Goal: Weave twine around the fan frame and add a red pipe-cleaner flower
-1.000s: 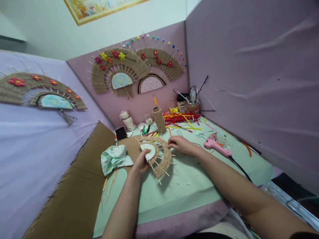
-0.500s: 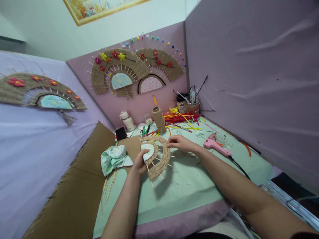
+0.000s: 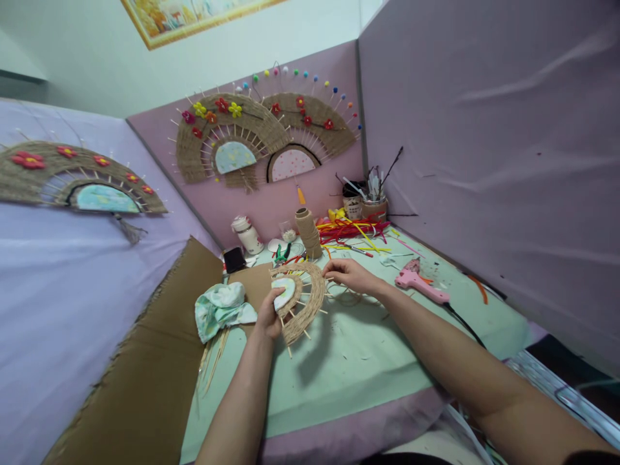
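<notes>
My left hand [image 3: 269, 314] grips a half-round fan [image 3: 314, 298] by its inner end, thumb on the pale patterned fabric piece [image 3: 282, 294]. Thin sticks radiate through the fan's woven band of brown twine, and their tips poke past the outer edge. At that outer edge, on the upper right side, the fingertips of my right hand [image 3: 352, 276] are pinched together on what looks like a strand of twine [image 3: 352, 299]. Loose loops of it hang or lie below my right hand. The fan is held tilted above the table.
A twine spool [image 3: 309, 234] stands behind the fan, near green-handled pliers [image 3: 281, 254] and red and yellow strips [image 3: 351, 229]. To the right lies a pink glue gun [image 3: 421, 286] with its cord. Crumpled cloth [image 3: 221, 311] and cardboard [image 3: 145, 361] are at left. Finished fans hang behind.
The fan has turned and shifted slightly to the left in my left hand. My right hand has moved a little left and up with its edge, still pinched.
</notes>
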Demonstrator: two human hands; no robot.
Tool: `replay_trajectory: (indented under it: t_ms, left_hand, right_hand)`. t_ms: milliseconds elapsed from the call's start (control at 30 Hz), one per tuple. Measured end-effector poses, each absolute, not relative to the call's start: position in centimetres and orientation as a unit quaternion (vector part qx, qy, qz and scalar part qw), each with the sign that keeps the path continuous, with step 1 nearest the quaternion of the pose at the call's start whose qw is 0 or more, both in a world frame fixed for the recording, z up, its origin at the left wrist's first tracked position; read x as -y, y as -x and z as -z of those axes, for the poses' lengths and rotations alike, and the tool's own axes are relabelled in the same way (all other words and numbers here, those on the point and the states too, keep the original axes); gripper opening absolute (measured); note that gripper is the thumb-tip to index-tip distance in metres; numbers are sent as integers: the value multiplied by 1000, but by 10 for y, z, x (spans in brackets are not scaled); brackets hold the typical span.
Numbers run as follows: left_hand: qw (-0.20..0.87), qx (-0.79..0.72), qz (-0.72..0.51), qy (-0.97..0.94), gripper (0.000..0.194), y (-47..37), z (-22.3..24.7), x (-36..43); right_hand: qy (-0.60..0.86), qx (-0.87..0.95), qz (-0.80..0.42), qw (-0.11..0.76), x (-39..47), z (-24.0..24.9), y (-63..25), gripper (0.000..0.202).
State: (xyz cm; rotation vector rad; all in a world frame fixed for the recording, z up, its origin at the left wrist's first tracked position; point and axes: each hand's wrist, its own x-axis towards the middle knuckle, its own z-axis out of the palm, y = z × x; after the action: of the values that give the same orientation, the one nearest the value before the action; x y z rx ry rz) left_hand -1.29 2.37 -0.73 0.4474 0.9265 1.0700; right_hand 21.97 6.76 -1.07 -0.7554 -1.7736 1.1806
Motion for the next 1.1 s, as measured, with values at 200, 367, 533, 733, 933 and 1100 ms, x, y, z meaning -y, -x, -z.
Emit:
replay_trajectory:
  t_ms: [200,367,533,733,933,1100]
  left_hand:
    - [739,-412,-491,-210,17,14,8,-23]
    - [738,-409,-493,-211,18,14,9,-24]
    - [731,-412,-503,-207,17,12,7,-24]
    - [735,-408,-501,-203,19,9,3,-22]
    - [740,-395,-506,-199,21,11,2,-22]
    - [747,-386,-505,-196,21,12,2,-22]
  right_hand:
    - [297,699,-480,439,-66,9,-220,19]
    - [291,688,-491,448,-64,8,-219,17]
    - [289,675,-489,470,-66,10,-218,17]
    - [288,685,-487,459,-66,10,-219,14]
    - [298,680,-497,450,-66,12,-218,17]
    - [285,690,-498,440,-67,17,-216,18]
